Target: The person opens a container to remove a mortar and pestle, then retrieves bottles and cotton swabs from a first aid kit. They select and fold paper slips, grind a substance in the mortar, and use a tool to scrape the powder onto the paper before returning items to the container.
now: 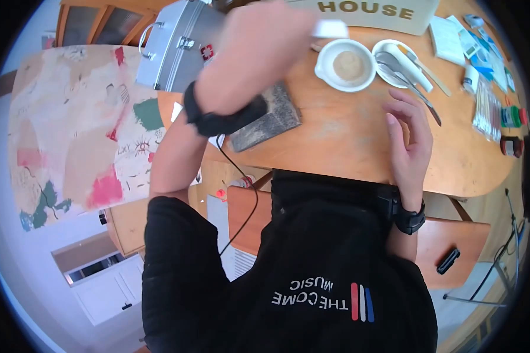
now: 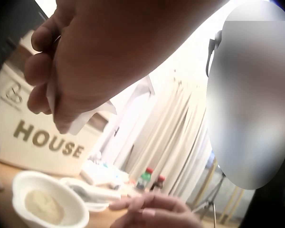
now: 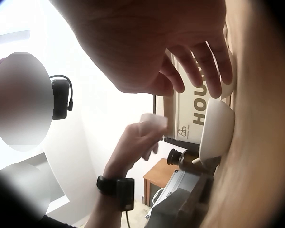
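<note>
Bowl (image 1: 368, 66), white w/ a spout, sits on the far middle of the tabletop (image 1: 341, 135), w/ tan powder (image 1: 348, 65) inside. Left hand (image 1: 271, 44) is raised near its far-left side; that grip pinches a white slip (image 1: 331, 29), prob. paper, up off the bowl; can't tell what's in it. Right hand (image 1: 412, 129) is loose, grip part-wide w/ nothing in it, on the near side of the dish (image 1: 384, 48).

Risks, my read: a quick swing of the slip could puff powder out; a sleepy pinch could drop it in. Right fingers could catch the spoon (image 1: 421, 100) where its handle overhangs, & flip it. The cord (image 1: 256, 197) off the left wrist could snag the dark slab (image 1: 271, 120).

Count: 1 bowl, 1 slip, 1 dish w/ 1 pestle (image 1: 415, 69), min. 1 spoon & 1 yellowish stick (image 1: 434, 77). Far side: 1 HOUSE box (image 1: 388, 23). Left: 1 slab, 1 metal case (image 1: 174, 41), 1 brown bottle (image 3: 189, 161) upright nearby. Right: 1 swab bag (image 1: 486, 112), 1 green bottle (image 1: 511, 116), 1 dark red bottle (image 1: 511, 146); blue/white packs (image 1: 483, 59), several, no. unclear.
</note>
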`<state>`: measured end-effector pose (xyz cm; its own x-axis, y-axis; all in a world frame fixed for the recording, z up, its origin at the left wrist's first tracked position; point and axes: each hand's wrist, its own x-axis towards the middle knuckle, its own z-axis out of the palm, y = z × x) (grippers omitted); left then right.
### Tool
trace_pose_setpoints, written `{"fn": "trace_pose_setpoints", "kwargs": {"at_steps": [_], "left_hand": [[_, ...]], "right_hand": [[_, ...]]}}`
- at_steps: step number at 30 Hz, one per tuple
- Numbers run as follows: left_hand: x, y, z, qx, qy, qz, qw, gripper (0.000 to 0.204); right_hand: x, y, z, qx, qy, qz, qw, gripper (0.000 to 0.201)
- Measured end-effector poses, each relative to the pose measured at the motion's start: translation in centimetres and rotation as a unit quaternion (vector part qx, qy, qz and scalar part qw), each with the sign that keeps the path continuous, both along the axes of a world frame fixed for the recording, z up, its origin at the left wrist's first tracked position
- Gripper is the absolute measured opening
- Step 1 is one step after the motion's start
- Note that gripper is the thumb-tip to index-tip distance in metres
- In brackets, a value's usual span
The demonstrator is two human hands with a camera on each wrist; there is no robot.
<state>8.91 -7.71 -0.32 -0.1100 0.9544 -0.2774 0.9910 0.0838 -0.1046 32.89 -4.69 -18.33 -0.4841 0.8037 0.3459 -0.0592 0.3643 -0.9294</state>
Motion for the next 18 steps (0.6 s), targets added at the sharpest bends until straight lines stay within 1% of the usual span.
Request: {"fn": "trace_pose_setpoints", "kwargs": {"at_steps": [1, 2, 3, 4, 5, 6, 8, 10, 11, 12, 14, 15, 17, 18], "left_hand": [[-1.4, -2.8, -1.3, 0.161, -0.022, -0.016, 0.987, 0.024], [-2.7, -5.5, -1.9, 0.317, -0.041, -0.034, 0.947, 0.019], [-3.4, -8.1, -1.0, 0.326, -0.095, 0.057, 0.939, 0.023], [-3.9, -11.0, 0.0, 0.333, -0.148, 0.147, 0.92, 0.027], [-4.0, -14.1, 0.3, 0.363, -0.172, 0.252, 0.88, 0.027], [-4.5, -17.1, 0.0, 0.389, -0.195, 0.353, 0.829, 0.026], [-7.7, -22.7, -3.1, 0.464, -0.11, 0.36, 0.802, 0.03], [-9.7, -25.5, -6.1, 0.412, -0.097, 0.491, 0.761, 0.037], [-11.5, -26.7, -8.5, 0.423, -0.153, 0.496, 0.743, 0.043], [-13.6, -27.7, -10.9, 0.41, -0.149, 0.482, 0.76, 0.042], [-14.4, -27.0, -13.3, 0.391, -0.107, 0.473, 0.782, 0.042], [-14.5, -27.6, -14.4, 0.414, -0.014, 0.459, 0.786, 0.042], [-13.9, -27.6, -16.0, 0.441, 0.166, 0.409, 0.781, 0.043], [-13.3, -28.2, -16.1, 0.4, 0.117, 0.479, 0.773, 0.05]], "right_hand": [[0.0, -0.1, 0.2, -0.005, -0.008, 0.003, 1.0, 0.015], [-0.1, -0.2, 0.2, -0.001, -0.014, 0.005, 1.0, 0.015], [-0.1, -0.3, 0.2, 0.003, -0.02, 0.005, 1.0, 0.016], [-0.3, -0.3, 0.2, 0.007, -0.026, 0.005, 1.0, 0.016], [-0.5, -0.3, 0.2, 0.004, -0.024, 0.007, 1.0, 0.016], [-0.6, -0.4, 0.2, 0.002, -0.022, 0.008, 1.0, 0.016], [-0.9, -0.6, 0.1, 0.004, -0.024, 0.007, 1.0, 0.015], [-1.2, -0.7, -0.1, 0.014, -0.031, 0.018, 0.999, 0.015], [-1.3, -0.8, 0.1, 0.015, -0.038, 0.019, 0.999, 0.014], [-1.4, -1.1, 0.3, 0.017, -0.043, 0.022, 0.999, 0.014], [-1.8, -1.5, 0.6, 0.027, -0.05, 0.025, 0.998, 0.014], [-1.8, -1.6, 0.6, 0.034, -0.055, 0.024, 0.998, 0.014], [-1.8, -1.9, 0.7, 0.048, -0.066, 0.017, 0.996, 0.013], [-1.8, -2.0, 0.8, 0.055, -0.072, 0.013, 0.996, 0.013]]}}
